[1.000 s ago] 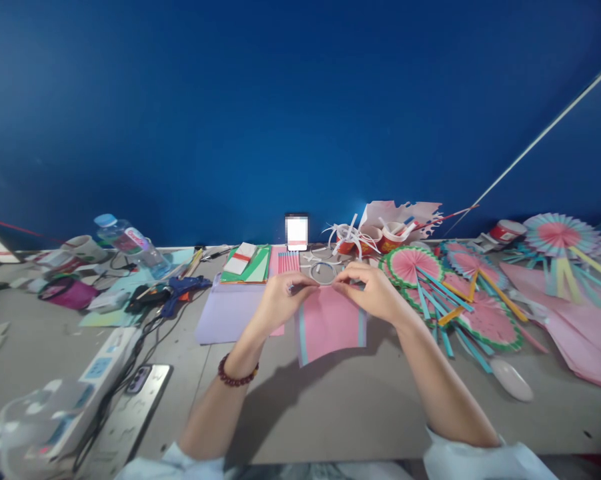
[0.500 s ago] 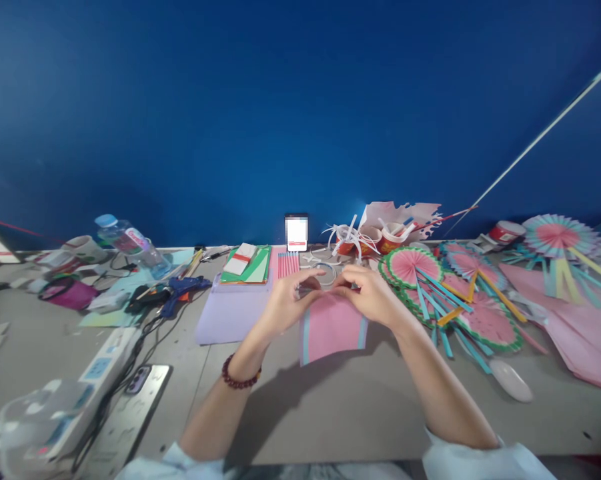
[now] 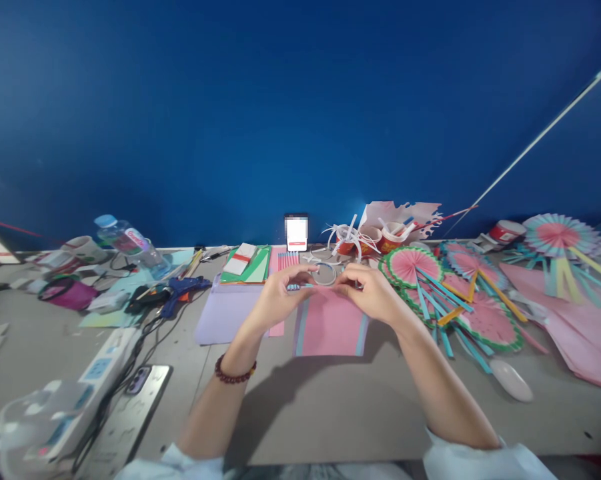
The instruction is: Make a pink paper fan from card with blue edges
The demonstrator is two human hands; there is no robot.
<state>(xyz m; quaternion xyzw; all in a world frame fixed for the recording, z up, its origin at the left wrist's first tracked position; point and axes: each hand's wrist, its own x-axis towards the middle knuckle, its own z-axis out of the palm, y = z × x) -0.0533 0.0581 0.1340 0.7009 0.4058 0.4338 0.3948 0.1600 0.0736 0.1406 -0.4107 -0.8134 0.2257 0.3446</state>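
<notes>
Pink paper (image 3: 330, 327) flat on tabletop (image 3: 360, 407), long axis running away from person. Left hand (image 3: 280, 297) and right hand (image 3: 370, 293) both pinching its far edge, left corner and right corner; hands equally near, paper trailing toward body.

Far edge of pink sheet (image 3: 330, 327) hidden behind both hands. Phone (image 3: 296, 233) screen blurred. Clear container (image 3: 25, 427) at lower left blurred. Pink paper (image 3: 580, 333) cut off at right edge.

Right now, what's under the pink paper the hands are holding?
The grey table shows under the pink paper. Its left edge overlaps a lilac sheet. Anything beneath its middle is covered.
</notes>
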